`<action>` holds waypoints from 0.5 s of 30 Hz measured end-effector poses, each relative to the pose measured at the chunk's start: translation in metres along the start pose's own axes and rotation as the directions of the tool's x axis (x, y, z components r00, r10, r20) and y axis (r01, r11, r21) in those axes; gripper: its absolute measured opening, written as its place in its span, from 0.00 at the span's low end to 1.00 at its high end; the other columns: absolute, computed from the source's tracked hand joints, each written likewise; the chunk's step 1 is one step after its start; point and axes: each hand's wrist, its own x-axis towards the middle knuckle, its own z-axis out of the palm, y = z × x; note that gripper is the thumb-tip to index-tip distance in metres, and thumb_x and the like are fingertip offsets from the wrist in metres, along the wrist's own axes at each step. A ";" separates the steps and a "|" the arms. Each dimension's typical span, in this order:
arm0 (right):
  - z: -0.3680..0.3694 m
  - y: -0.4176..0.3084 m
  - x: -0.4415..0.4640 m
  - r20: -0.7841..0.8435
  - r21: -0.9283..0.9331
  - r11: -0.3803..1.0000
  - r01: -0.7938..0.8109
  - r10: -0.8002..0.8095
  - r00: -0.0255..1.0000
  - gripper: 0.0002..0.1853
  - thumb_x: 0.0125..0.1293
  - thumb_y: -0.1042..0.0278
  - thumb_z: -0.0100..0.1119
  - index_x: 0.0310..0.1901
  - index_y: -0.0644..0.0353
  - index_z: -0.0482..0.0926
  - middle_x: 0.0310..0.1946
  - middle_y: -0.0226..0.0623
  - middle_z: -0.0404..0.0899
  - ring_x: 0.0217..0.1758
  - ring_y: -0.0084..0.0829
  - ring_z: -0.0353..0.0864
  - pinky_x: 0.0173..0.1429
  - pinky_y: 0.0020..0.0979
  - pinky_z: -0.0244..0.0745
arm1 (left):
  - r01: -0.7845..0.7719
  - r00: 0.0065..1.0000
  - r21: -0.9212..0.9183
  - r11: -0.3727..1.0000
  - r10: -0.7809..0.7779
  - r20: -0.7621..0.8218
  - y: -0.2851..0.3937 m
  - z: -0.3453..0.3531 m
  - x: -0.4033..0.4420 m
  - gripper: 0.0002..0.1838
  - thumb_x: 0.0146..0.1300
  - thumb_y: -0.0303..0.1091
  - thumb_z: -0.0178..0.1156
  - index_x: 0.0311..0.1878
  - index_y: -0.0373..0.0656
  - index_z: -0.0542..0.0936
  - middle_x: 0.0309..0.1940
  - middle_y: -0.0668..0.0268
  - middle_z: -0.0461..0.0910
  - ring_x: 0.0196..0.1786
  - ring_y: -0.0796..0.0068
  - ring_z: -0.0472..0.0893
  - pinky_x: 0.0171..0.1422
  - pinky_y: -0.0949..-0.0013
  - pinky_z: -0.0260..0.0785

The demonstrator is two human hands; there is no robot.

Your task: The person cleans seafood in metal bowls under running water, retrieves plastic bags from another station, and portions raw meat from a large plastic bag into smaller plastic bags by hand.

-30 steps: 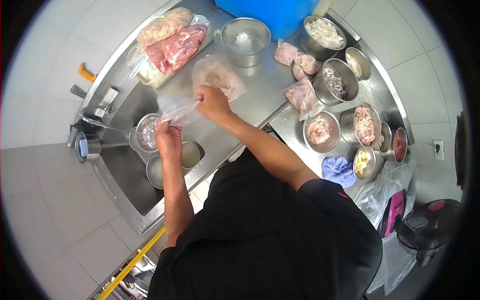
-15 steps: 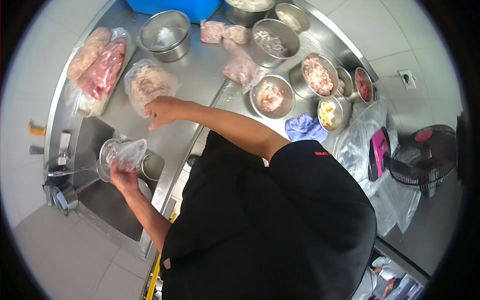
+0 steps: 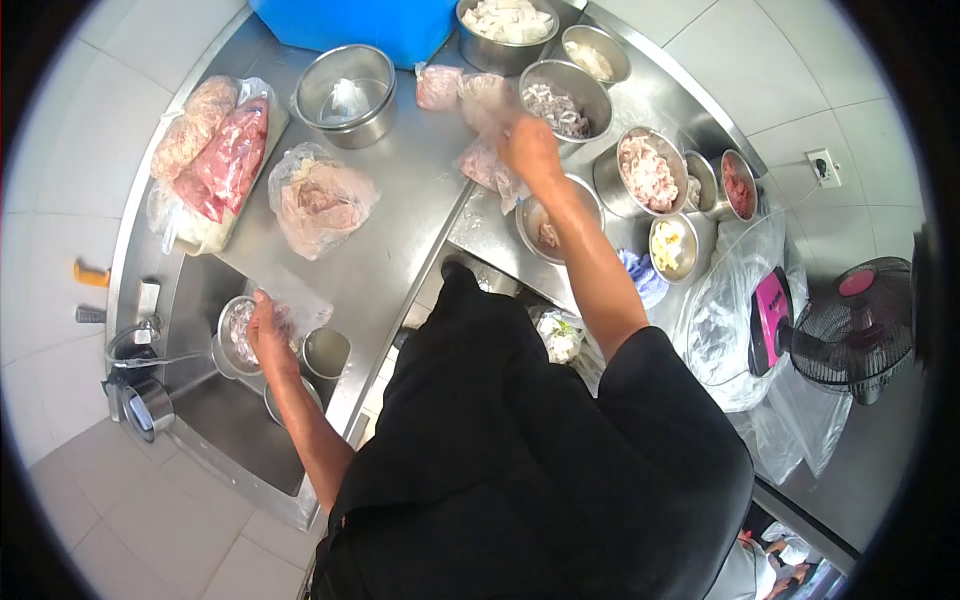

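My left hand [image 3: 268,338] is closed on a clear plastic bag [image 3: 300,303] above the sink. Just below it is a steel bowl [image 3: 226,358] with pale pieces inside, beside a running tap stream. My right hand [image 3: 532,152] is stretched over the back of the counter, at a bag of pink meat [image 3: 484,165]. Its fingers are smeared by motion, so whether they grip that bag is unclear. Under my right forearm stands a steel bowl [image 3: 590,208], partly hidden, with some meat in it.
An open bag of pale meat [image 3: 322,205] lies on the counter, with larger meat bags [image 3: 228,165] further left. Steel pots [image 3: 640,195] of cut food stand at right, near a blue cloth [image 3: 643,280] and a fan [image 3: 853,320]. A blue tub [image 3: 350,22] stands behind.
My right hand has moved right and away from the open bag of pale meat to the smaller bag at the back. My left hand still holds the plastic bag over the sink. The view has shifted.
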 end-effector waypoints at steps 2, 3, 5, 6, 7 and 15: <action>0.005 0.013 0.029 0.026 -0.072 0.997 0.011 -0.009 1.000 0.08 0.51 0.72 0.56 0.33 0.61 0.81 0.29 0.50 0.80 0.36 0.50 0.80 0.43 0.42 0.76 | -0.024 1.000 0.061 0.998 0.024 -0.003 0.004 0.006 0.008 0.18 0.60 0.48 0.60 0.27 0.41 0.79 0.26 0.70 0.75 0.32 0.79 0.73 0.38 0.74 0.64; 0.012 0.018 0.043 0.062 -0.144 0.989 0.018 -0.009 0.998 0.08 0.52 0.72 0.55 0.32 0.62 0.81 0.28 0.51 0.80 0.36 0.50 0.80 0.43 0.42 0.76 | -0.036 0.999 0.129 0.991 0.037 -0.008 0.005 0.008 0.011 0.18 0.61 0.46 0.61 0.23 0.40 0.79 0.24 0.70 0.75 0.30 0.80 0.72 0.37 0.75 0.63; 0.043 0.031 0.076 0.169 -0.221 0.972 0.082 -0.045 0.985 0.09 0.54 0.71 0.53 0.33 0.62 0.81 0.30 0.51 0.80 0.38 0.49 0.81 0.43 0.42 0.76 | -0.160 0.987 0.175 0.972 0.152 0.058 0.000 0.016 0.017 0.16 0.60 0.42 0.61 0.23 0.39 0.80 0.25 0.70 0.75 0.29 0.81 0.71 0.37 0.76 0.62; 0.056 0.031 0.086 0.278 -0.297 0.943 0.149 -0.064 0.958 0.10 0.55 0.71 0.52 0.34 0.63 0.81 0.32 0.52 0.80 0.40 0.48 0.81 0.44 0.42 0.76 | -0.279 0.958 0.213 0.936 0.255 0.134 -0.001 0.021 0.018 0.14 0.59 0.38 0.62 0.23 0.38 0.80 0.25 0.70 0.75 0.28 0.81 0.70 0.36 0.77 0.61; 0.062 0.022 0.088 0.337 -0.329 0.938 0.106 0.012 0.941 0.12 0.59 0.69 0.48 0.36 0.63 0.81 0.39 0.50 0.81 0.44 0.45 0.81 0.46 0.41 0.76 | -0.173 0.979 0.280 0.944 0.134 0.155 0.006 0.028 0.016 0.09 0.58 0.32 0.62 0.30 0.35 0.80 0.26 0.70 0.76 0.29 0.82 0.70 0.38 0.77 0.61; 0.119 0.032 0.085 0.486 -0.286 0.955 0.083 0.070 0.871 0.14 0.53 0.61 0.59 0.38 0.61 0.82 0.41 0.46 0.81 0.45 0.41 0.81 0.49 0.40 0.75 | -0.296 0.947 0.330 0.896 0.231 0.223 0.010 0.074 -0.005 0.16 0.57 0.34 0.63 0.48 0.41 0.79 0.28 0.70 0.76 0.24 0.87 0.67 0.29 0.81 0.60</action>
